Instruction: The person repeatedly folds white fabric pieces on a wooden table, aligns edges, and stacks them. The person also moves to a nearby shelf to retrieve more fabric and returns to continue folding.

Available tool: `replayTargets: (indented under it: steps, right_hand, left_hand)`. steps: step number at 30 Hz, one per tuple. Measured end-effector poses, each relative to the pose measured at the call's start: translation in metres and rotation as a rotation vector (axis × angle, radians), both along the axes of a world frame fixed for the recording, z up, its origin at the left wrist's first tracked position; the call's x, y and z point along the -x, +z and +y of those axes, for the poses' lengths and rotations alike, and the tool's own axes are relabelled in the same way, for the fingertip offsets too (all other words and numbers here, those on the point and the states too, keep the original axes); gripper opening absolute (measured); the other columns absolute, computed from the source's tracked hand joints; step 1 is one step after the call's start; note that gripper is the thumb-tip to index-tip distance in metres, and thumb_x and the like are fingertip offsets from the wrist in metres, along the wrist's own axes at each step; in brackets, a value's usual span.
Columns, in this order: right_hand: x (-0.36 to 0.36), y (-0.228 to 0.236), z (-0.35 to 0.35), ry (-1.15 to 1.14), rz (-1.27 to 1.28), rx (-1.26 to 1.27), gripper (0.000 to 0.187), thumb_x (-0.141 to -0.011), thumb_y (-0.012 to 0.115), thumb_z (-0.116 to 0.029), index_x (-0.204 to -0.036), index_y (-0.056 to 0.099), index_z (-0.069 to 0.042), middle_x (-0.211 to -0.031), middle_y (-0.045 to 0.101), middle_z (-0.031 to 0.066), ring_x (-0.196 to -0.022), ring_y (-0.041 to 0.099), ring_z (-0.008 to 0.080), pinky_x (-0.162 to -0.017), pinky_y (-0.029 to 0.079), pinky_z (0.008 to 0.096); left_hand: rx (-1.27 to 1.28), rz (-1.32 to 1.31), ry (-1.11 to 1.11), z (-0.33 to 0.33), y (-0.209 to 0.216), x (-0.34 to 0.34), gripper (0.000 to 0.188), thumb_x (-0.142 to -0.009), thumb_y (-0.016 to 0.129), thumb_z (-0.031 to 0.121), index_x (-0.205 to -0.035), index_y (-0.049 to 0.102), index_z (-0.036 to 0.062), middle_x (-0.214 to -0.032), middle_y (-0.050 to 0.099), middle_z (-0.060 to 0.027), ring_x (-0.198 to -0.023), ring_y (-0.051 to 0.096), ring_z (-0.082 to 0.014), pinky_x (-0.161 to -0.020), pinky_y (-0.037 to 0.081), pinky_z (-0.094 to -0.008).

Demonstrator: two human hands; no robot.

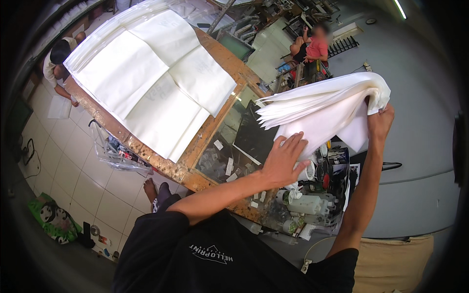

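Note:
My right hand (pixel 381 121) is closed on the bent end of a thick bundle of thin white sheets (pixel 322 100). The bundle's loose edges fan out to the left, and one sheet hangs lower. My left hand (pixel 287 158) has its fingers spread against the lower edge of that hanging sheet; its thumb is apart from the others. To the left, piles of similar white sheets (pixel 188 80) lie overlapping on a worn wooden table (pixel 161 163). Whether the sheets are cloth or paper I cannot tell.
A dark glass panel (pixel 222 158) is set in the table, with small white scraps on it. Plastic bottles (pixel 308 204) and jars crowd the near right corner. One person (pixel 58 61) crouches at the far left; another (pixel 316 51) sits at the back. A clear plastic bag (pixel 115 154) hangs beside the table.

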State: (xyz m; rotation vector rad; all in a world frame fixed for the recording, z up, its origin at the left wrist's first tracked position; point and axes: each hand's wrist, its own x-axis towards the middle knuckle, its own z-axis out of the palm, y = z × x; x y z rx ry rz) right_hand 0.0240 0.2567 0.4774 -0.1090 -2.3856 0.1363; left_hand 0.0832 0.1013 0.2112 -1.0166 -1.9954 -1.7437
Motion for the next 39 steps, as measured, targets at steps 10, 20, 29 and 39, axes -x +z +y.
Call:
replayTargets:
  steps: [10,20,29,39]
  right_hand:
    - [-0.048,0.032,-0.071,0.341,-0.270,-0.182,0.027,-0.086,0.073,-0.011,-0.109,0.072,0.004,-0.090,0.075,0.0088,-0.083,0.065,0.0090,-0.079,0.052,0.0292]
    - [-0.042,0.062,-0.047,-0.269,-0.482,0.297,0.057,-0.079,0.082,-0.014,-0.123,0.055,0.010,-0.107,0.068,0.0198,-0.086,0.071,0.0241,-0.079,0.058,0.0367]
    - [-0.092,-0.073,0.108,-0.088,-0.685,0.990,0.041,-0.077,0.080,-0.003,-0.114,0.068,0.011,-0.098,0.074,0.0183,-0.081,0.073,0.0255,-0.075,0.061,0.0380]
    - [-0.131,-0.290,0.117,-0.119,-0.274,0.986,0.032,-0.082,0.082,-0.017,-0.101,0.073,0.007,-0.084,0.075,0.0122,-0.073,0.070,0.0189,-0.068,0.054,0.0346]
  left_hand:
    - [-0.102,-0.391,-0.631,0.003,-0.027,0.091,0.059,-0.109,0.040,0.041,-0.154,0.039,0.0020,-0.159,0.039,-0.0207,-0.146,0.037,-0.0331,-0.123,0.026,-0.0396]
    - [-1.125,-1.281,-0.887,0.032,-0.115,0.060,0.085,-0.100,0.032,0.068,-0.156,0.036,0.0050,-0.157,0.042,-0.0201,-0.144,0.040,-0.0346,-0.122,0.029,-0.0451]
    - [-0.821,-1.473,-0.943,-0.035,-0.136,0.066,0.109,-0.088,0.039,0.085,-0.156,0.032,-0.0001,-0.155,0.041,-0.0238,-0.141,0.045,-0.0357,-0.116,0.038,-0.0518]
    - [0.086,-0.687,0.012,-0.049,-0.142,0.084,0.071,-0.074,0.064,0.007,-0.140,0.044,-0.0075,-0.130,0.058,-0.0228,-0.115,0.061,-0.0330,-0.102,0.049,-0.0443]
